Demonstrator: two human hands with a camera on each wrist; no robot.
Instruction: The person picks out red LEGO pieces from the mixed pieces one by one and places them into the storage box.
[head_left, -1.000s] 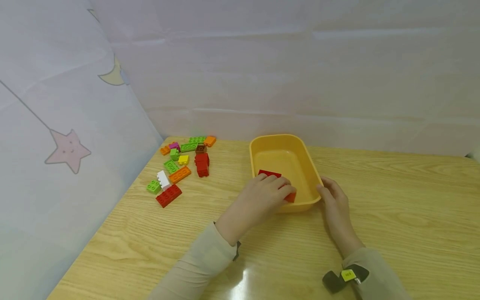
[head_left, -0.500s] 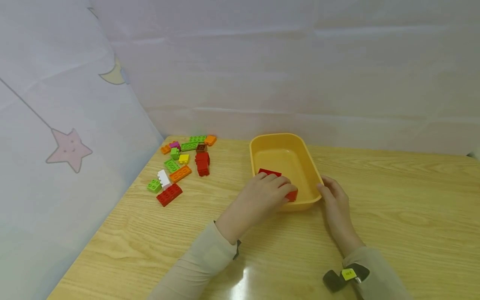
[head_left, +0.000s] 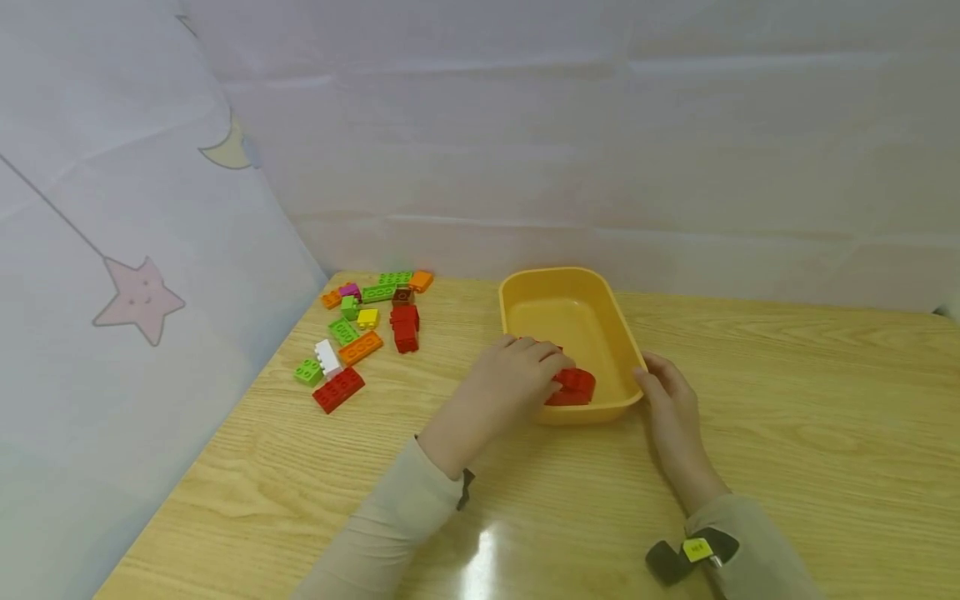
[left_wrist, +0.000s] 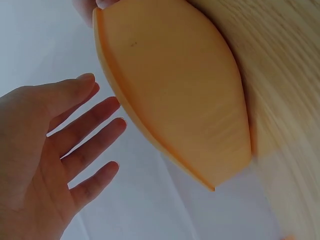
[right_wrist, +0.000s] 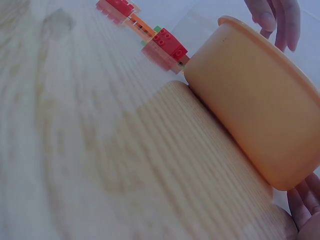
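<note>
Left hand (head_left: 512, 382) over a rounded rectangular yellow-orange plastic tray (head_left: 555, 321), right hand (head_left: 673, 411) pinching its near right corner.
The left fingers are spread above red plastic building bricks (head_left: 576, 387) inside, any contact hidden. The tray stands close to the wooden bench's (head_left: 795, 408) back edge, long axis running front to back, far end slanting slightly left.
</note>
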